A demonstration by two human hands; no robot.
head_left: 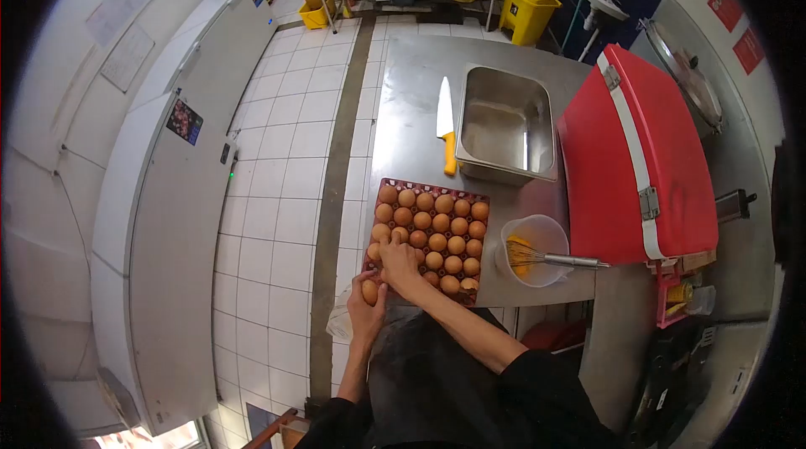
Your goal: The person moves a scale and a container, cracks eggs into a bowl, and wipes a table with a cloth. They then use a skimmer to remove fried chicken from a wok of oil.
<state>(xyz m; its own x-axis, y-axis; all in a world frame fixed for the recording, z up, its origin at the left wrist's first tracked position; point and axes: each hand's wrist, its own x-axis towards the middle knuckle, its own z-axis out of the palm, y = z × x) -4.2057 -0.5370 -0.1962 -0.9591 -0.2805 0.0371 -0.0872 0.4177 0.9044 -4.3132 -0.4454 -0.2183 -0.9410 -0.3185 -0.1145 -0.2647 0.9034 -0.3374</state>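
Note:
A red tray [484, 199] full of brown eggs lies at the near left corner of the steel table. My left hand [364, 305] is closed around a brown egg [370, 291] at the tray's near left corner. My right hand [401, 268] reaches across the tray's left side, its fingertips closed at an egg [382, 232] there; its palm hides some eggs beneath. At the near right corner of the tray sits what looks like a broken shell [469, 285]. To the right, a whisk [573, 261] rests in a translucent bowl [550, 235] with yellow egg in it.
A knife with a yellow handle [450, 153] lies beside a deep steel pan [550, 165] behind the tray. A big red cooler box [625, 155] stands at the right. White freezers [180, 222] line the left wall, across a tiled floor [281, 172]. A yellow bin [527, 13] stands beyond the table.

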